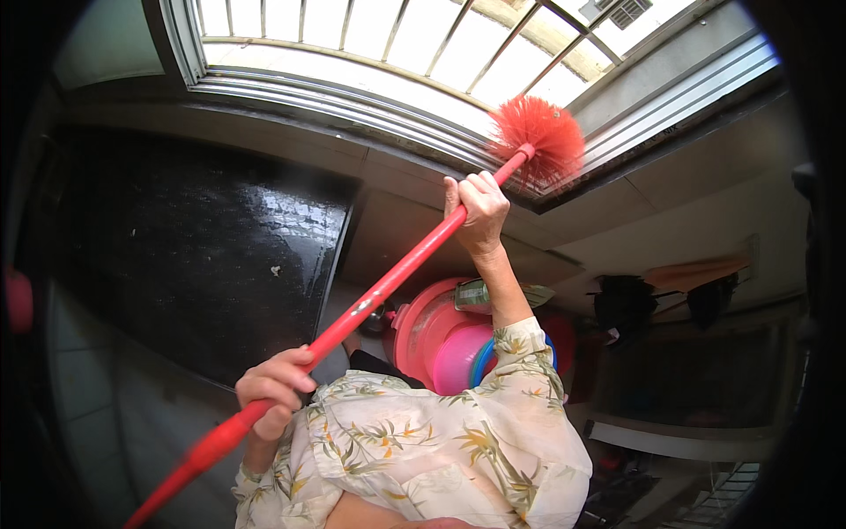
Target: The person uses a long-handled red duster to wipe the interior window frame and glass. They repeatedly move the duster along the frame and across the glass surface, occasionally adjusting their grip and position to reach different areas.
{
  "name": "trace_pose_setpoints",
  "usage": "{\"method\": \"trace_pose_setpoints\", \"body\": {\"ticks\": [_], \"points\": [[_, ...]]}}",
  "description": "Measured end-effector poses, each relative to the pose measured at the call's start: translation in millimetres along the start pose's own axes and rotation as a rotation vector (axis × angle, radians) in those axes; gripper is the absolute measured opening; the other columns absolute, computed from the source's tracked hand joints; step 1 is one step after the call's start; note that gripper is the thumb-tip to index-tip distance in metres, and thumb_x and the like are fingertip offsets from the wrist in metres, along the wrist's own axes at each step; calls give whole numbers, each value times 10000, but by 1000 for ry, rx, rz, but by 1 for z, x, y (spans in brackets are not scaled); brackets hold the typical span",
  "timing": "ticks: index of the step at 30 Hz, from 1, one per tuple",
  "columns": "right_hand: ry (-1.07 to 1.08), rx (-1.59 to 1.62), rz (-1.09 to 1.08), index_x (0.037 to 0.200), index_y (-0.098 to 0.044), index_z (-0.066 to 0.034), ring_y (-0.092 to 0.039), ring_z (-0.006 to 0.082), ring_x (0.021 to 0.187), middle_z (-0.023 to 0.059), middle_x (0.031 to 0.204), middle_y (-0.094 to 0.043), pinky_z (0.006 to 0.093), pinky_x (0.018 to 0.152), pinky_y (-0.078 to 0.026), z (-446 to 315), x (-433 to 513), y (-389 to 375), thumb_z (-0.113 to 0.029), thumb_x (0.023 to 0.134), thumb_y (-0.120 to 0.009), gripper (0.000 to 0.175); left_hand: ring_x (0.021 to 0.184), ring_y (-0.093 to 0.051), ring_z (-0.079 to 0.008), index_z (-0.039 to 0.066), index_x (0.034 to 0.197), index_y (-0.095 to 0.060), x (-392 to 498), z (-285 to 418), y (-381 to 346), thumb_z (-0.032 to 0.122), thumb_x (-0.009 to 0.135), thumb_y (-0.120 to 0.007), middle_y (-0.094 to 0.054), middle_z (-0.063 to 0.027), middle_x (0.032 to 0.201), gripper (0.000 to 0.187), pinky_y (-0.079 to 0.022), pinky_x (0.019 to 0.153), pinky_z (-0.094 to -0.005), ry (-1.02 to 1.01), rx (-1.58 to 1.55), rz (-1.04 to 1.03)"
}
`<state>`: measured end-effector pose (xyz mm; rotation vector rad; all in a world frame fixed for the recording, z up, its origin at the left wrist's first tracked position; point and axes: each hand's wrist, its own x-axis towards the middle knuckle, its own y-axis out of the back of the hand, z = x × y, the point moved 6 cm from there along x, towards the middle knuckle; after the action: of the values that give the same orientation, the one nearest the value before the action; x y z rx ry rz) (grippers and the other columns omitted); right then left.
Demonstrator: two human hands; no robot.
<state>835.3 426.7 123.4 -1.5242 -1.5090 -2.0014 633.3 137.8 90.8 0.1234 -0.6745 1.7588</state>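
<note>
A long red pole runs slantwise across the view and ends in a round, red-bristled duster head. My right hand is wrapped around the pole just below that head. Lower down, near my chest, my left hand grips the same pole close to its thicker joint. The bristles press against the corner of the metal window frame, over its sliding tracks. The pole's far lower end leaves the view at the bottom left.
Metal window bars stand beyond the opening. A glossy black slab lies at the left. Under my right arm are a large pink basin, smaller nested basins and a green packet. Dark cloth items hang at the right.
</note>
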Motion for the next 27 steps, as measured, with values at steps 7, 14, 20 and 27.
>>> {"method": "trace_pose_setpoints", "body": {"ticks": [7,14,20,27], "points": [[-76,135,55,553,-423,-70,-439,281,514,84,542,-403,383,484,-382,-41,-19,-48,-50,797,-703,371,983,-651,-426,22,645,-524,-20,25,39,253,930,-610,-682,-186,767,377,-468,977,-541,-44,102,209],[107,634,88,566,-477,-99,-502,261,582,43,592,-499,369,506,-424,-226,76,-175,-138,772,-742,338,1078,-584,-408,72,670,-422,-91,99,109,341,985,-476,-592,-135,801,418,-405,1035,-572,-245,590,550],[254,614,50,554,-523,-110,-540,215,644,12,583,-501,352,507,-462,-285,113,-121,-235,782,-729,331,795,-621,-301,104,608,-399,-133,170,80,417,1012,-425,-577,-64,633,511,-493,936,-547,-627,768,410],[136,252,42,556,-485,-115,-510,225,535,28,549,-465,352,450,-428,-164,89,-10,-179,779,-734,341,744,-614,-273,110,595,-439,-91,143,60,428,1000,-476,-610,-71,641,517,-506,928,-517,-442,310,285]]}}
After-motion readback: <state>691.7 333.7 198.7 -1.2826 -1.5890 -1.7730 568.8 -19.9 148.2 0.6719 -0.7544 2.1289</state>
